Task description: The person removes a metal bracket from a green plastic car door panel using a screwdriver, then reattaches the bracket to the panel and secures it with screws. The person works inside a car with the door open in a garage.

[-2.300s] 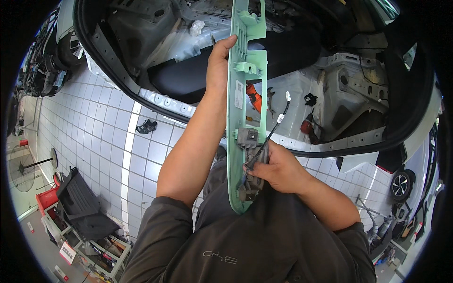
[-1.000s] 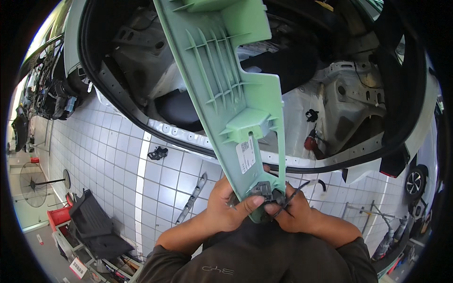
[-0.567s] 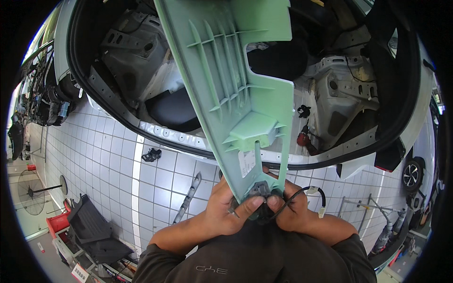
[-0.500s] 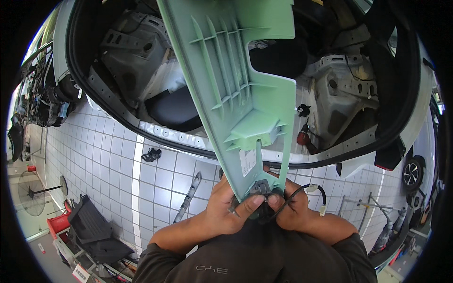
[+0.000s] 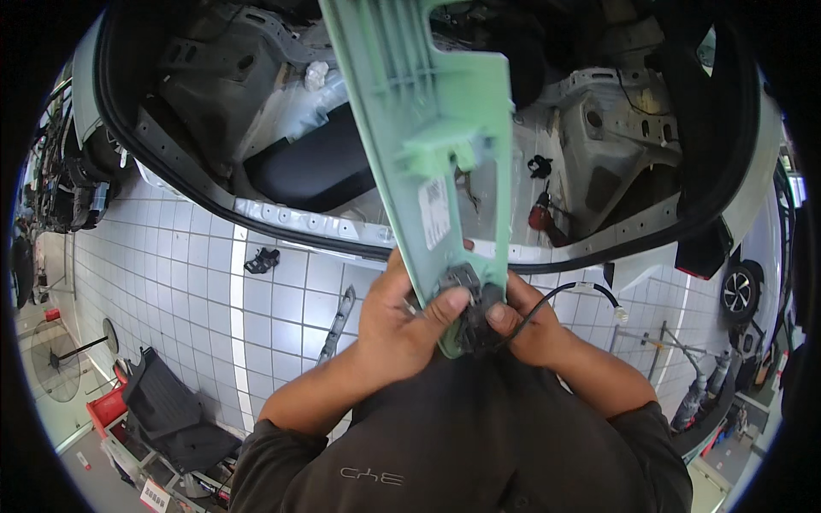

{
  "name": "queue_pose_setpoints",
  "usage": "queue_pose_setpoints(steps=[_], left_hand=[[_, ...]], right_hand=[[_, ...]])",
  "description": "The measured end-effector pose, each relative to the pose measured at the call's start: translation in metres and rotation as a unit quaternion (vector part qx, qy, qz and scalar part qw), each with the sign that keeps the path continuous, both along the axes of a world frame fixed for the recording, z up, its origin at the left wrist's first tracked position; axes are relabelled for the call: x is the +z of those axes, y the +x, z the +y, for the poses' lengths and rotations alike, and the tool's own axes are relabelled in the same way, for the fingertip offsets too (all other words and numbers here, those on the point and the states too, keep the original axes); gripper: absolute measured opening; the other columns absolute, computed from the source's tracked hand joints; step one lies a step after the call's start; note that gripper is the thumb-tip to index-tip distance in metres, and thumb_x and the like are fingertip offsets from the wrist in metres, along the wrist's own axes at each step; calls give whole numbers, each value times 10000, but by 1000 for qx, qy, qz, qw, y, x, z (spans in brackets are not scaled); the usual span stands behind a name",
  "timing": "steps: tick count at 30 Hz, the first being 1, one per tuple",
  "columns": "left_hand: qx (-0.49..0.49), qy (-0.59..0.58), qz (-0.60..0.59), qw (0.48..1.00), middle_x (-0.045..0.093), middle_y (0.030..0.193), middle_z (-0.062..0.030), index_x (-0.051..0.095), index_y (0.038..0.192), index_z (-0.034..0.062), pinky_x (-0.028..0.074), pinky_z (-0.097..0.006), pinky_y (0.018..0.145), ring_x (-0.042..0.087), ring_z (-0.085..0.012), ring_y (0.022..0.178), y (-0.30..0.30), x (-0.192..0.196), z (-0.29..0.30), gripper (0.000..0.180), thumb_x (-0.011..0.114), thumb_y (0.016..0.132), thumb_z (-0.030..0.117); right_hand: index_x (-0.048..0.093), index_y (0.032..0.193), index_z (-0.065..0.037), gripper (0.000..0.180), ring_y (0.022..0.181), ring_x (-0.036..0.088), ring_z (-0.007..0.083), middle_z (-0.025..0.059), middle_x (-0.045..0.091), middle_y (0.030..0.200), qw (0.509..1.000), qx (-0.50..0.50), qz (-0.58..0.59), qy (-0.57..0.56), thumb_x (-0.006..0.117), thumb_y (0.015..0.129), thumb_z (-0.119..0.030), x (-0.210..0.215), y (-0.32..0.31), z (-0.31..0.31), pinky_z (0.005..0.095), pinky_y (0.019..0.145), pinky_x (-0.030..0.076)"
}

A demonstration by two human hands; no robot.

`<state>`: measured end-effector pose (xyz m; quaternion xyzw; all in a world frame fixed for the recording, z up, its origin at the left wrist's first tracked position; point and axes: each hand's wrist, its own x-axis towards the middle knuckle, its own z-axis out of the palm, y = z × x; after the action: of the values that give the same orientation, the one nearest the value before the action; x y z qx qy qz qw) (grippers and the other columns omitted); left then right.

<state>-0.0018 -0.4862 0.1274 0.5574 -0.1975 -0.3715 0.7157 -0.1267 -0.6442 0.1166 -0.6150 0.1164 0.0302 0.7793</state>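
I hold a long pale green plastic trim panel (image 5: 445,137) upright in front of me, its ribbed back toward the camera, with a white label on it. My left hand (image 5: 398,321) grips its lower end, thumb pressed on a black connector block (image 5: 469,303) fixed there. My right hand (image 5: 530,321) holds the same lower end from the right, thumb also on the black block. A black cable (image 5: 564,295) with a small white plug (image 5: 620,314) runs out from under my right hand.
Beyond the panel is the open, stripped rear of a white car (image 5: 282,209), bare metal inside, with a red and black item (image 5: 540,214) on its floor. On the grey tiled floor lie a slim dark tool (image 5: 335,315) and a small black part (image 5: 261,259). A dark bin (image 5: 167,410) stands lower left.
The green panel has swung from a thin edge-on view to broad-side and shifted right. My left hand came down from its middle to the lower end, beside my right hand.
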Motion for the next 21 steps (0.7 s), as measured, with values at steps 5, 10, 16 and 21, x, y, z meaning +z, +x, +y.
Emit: queue_pose_setpoints(steps=[5, 10, 16, 21], left_hand=[[39, -56, 14, 998, 607, 1198, -61, 544, 1282, -15, 436, -293, 972, 563, -127, 1082, 11, -12, -2, 359, 649, 963, 113], [63, -54, 16, 996, 641, 1131, -57, 563, 1252, -10, 455, -282, 937, 583, -120, 1028, 23, -9, -6, 343, 666, 959, 137], [44, -74, 66, 994, 658, 1109, -57, 578, 1240, 2, 463, -277, 924, 593, -112, 1007, 25, -6, -2, 332, 679, 949, 127], [28, -66, 73, 995, 667, 1096, -49, 593, 1227, 6, 466, -274, 920, 599, -110, 1001, 26, -7, 10, 323, 688, 943, 125]], right_hand=[[476, 1368, 3, 443, 1199, 533, 175, 92, 586, 1279, 990, 94, 98, 38, 633, 966, -100, -24, -29, -7, 347, 1061, 395], [509, 1333, -18, 431, 1179, 545, 159, 62, 605, 1256, 984, 77, 146, 71, 669, 935, -68, -26, -28, 1, 337, 1038, 418], [570, 1272, -24, 403, 1050, 585, 122, 40, 659, 1148, 986, 98, 138, 10, 719, 906, -105, -3, 2, 8, 321, 953, 467], [632, 1172, -27, 332, 992, 588, 111, 32, 680, 1061, 984, 130, 121, 6, 745, 891, -162, -9, 7, 19, 308, 899, 476]])
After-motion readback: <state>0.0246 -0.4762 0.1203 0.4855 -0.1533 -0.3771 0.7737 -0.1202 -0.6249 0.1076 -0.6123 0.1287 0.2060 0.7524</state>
